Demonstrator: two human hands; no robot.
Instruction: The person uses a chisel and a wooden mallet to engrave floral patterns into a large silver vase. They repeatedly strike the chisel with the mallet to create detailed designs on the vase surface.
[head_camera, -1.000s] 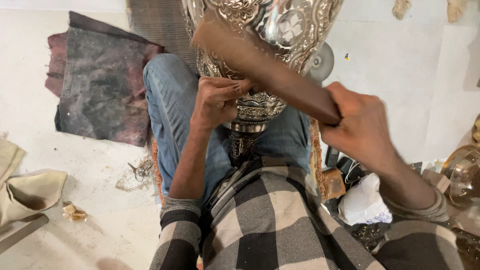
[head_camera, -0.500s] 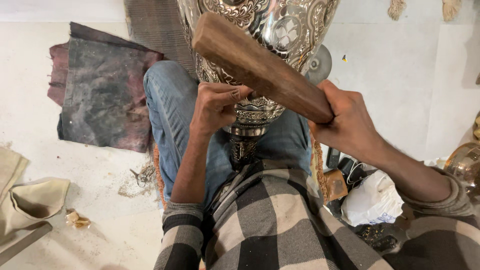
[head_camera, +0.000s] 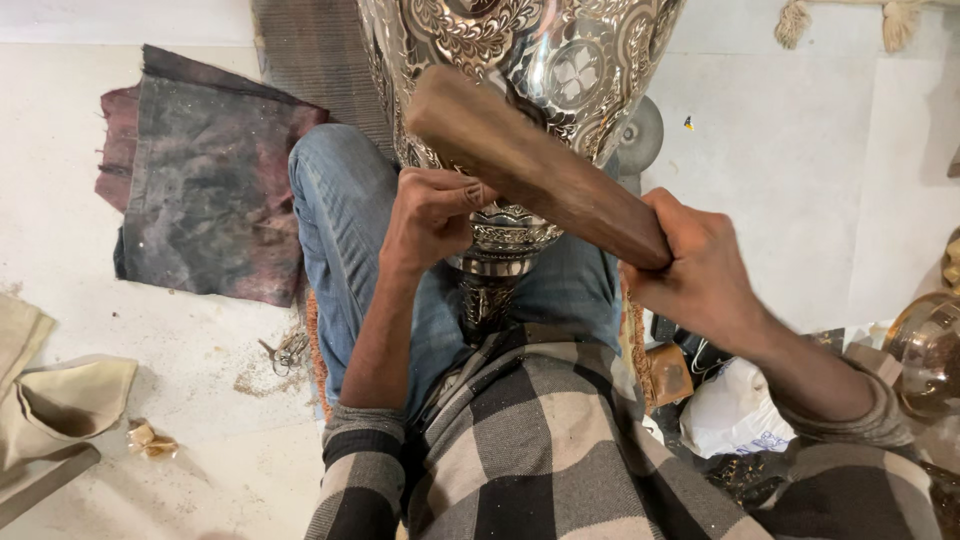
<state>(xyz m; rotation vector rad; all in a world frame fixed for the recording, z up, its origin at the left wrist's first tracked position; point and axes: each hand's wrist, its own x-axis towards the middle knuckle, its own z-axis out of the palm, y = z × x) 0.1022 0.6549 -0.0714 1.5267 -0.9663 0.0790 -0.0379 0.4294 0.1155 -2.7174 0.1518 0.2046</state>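
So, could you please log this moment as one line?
right hand: grips wooden mallet | left hand: against engraved metal vessel | vessel between knees

One engraved metal vessel (head_camera: 520, 60), one wooden mallet (head_camera: 530, 165), two hands.

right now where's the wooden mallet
In the head view the wooden mallet is centre frame, gripped by the right hand, its head raised against the engraved metal vessel, just right of the left hand.
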